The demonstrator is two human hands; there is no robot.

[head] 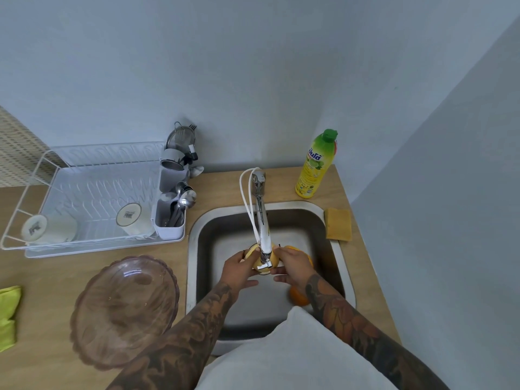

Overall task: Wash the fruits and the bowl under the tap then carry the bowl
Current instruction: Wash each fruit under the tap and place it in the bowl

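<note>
Fruit: a yellow fruit (254, 260) sits under the tap (263, 220) spout, over the middle of the sink (194, 249), partly hidden by the spout.
Left hand (239, 270): cupped against the left side of the yellow fruit, fingers wrapped on it.
Right hand (294, 267): closed on the right side of the same fruit, thumb on top; an orange-yellow fruit (292, 248) shows just behind its knuckles, and whether the hand touches it cannot be told.
Orange (298, 296): lies in the sink basin at the near right, partly hidden by the right forearm.
Bowl (125, 311): clear, pinkish, scalloped rim, standing on the counter (50, 361) left of the sink, nothing in it, apart from both hands.
Water: flow from the spout cannot be told.
Rack (84, 198): white, far left on the counter, holding two upturned cups and a cutlery caddy.
Bottle (316, 164): yellow with green cap, upright at the far right corner.
Sponge (338, 224): yellow, on the sink's right rim.
Cloth (8, 316): green, at the left edge.
</note>
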